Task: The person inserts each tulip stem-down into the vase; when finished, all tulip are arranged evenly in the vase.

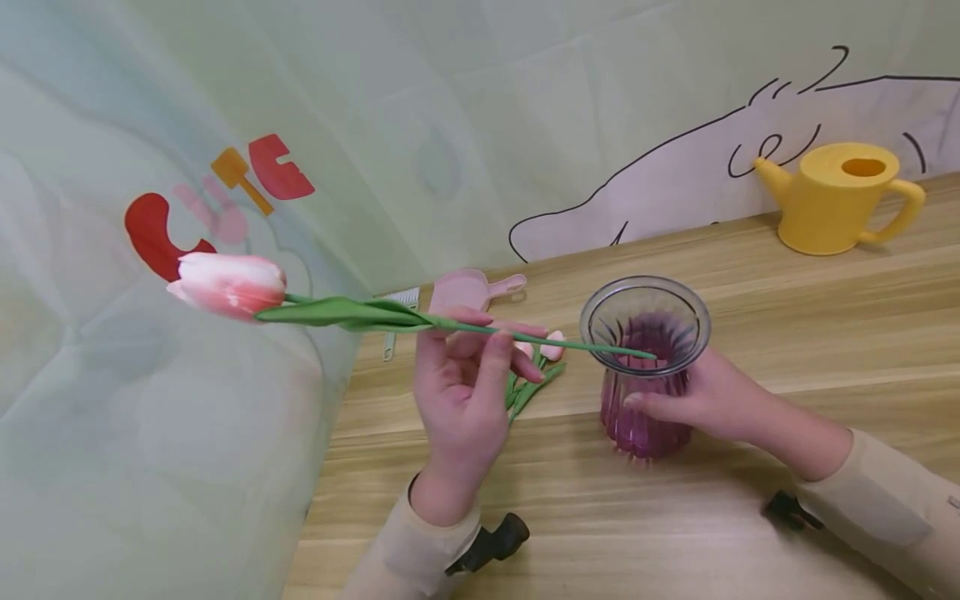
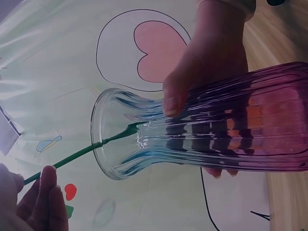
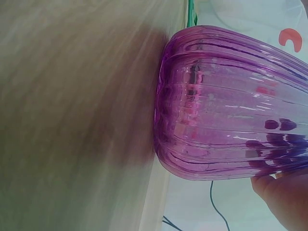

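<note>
A pink-and-white artificial tulip (image 1: 232,286) lies nearly level in my left hand (image 1: 465,383), its bloom pointing left. Thumb and fingers pinch its green stem, and the stem's tip lies over the vase mouth. In the left wrist view the stem (image 2: 72,157) crosses the glass rim, and its end shows through the neck. My right hand (image 1: 723,396) grips the side of a ribbed glass vase (image 1: 645,421), clear at the rim and purple below. The vase is upright; in the right wrist view its base (image 3: 166,106) is at or just above the wood.
Behind my left hand, more tulips (image 1: 551,346) lie on the wooden table (image 1: 570,517). A pink dustpan (image 1: 461,292) and a small white-bristled brush (image 1: 405,298) are near the back wall. A yellow watering can (image 1: 832,200) stands at the back right. A printed curtain (image 1: 187,433) borders the left.
</note>
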`<state>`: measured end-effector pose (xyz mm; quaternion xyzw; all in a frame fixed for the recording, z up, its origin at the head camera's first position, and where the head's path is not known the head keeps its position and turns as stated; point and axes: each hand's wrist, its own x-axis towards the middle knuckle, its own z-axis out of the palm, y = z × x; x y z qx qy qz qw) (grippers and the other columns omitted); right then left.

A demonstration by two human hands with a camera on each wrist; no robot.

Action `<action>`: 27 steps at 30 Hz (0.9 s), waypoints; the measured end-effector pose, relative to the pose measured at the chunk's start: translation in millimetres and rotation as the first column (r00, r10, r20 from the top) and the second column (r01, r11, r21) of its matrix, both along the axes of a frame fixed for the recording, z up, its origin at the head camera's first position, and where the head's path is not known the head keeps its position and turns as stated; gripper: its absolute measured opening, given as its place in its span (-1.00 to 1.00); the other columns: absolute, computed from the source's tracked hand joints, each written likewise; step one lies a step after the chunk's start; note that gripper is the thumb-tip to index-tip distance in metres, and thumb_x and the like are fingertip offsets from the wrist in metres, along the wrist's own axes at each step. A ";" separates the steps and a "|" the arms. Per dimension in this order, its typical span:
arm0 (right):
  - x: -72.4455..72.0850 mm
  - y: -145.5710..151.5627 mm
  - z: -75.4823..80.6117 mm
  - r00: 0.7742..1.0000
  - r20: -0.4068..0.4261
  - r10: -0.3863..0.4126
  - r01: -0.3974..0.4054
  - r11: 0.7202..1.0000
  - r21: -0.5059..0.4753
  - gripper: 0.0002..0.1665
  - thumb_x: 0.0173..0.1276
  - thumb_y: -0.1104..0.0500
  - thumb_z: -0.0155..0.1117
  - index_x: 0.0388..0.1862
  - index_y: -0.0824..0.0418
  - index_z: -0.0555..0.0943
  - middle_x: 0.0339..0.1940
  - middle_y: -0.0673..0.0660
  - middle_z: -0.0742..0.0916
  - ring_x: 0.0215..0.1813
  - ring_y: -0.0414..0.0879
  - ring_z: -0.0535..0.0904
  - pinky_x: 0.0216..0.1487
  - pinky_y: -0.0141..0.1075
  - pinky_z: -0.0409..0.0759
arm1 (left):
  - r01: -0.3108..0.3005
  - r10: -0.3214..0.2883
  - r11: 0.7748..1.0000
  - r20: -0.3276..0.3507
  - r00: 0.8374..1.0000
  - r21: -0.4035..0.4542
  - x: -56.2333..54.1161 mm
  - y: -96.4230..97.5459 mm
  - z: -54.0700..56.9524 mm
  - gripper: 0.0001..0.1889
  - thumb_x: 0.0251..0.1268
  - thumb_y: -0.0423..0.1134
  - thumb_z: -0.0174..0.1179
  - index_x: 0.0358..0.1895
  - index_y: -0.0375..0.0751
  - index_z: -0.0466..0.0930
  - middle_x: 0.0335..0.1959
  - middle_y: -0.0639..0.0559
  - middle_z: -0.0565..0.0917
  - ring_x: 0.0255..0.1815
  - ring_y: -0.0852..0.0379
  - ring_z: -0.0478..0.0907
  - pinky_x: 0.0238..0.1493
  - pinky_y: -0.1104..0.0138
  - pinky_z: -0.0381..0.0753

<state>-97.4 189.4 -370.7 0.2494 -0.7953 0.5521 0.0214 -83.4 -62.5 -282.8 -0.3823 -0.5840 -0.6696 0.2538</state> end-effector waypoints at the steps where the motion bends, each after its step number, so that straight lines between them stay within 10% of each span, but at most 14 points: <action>1: 0.0 0.0 -0.1 1.000 0.000 0.000 0.000 1.000 -0.002 -0.17 0.19 0.29 0.59 0.36 0.25 0.35 0.17 0.19 0.70 0.17 -0.31 0.61 0.24 -0.50 0.54 | -0.002 0.002 1.000 0.001 1.000 -0.002 0.0 0.2 -0.2 -0.74 0.57 -0.47 0.06 -0.06 -0.63 0.17 -0.34 -0.58 0.65 -0.53 -0.01 0.73 -0.55 0.19 0.75; 27: -0.9 0.0 -1.7 0.999 -0.046 0.004 -0.005 1.000 -0.014 -0.16 0.16 0.32 0.60 0.34 0.26 0.34 0.13 0.18 0.71 0.16 -0.32 0.62 0.23 -0.50 0.56 | -0.003 0.003 0.999 0.000 1.000 -0.034 -0.5 3.1 -1.7 -0.73 0.59 -0.45 0.03 0.00 -0.63 0.17 -0.35 -0.55 0.67 -0.54 -0.07 0.71 -0.53 0.17 0.77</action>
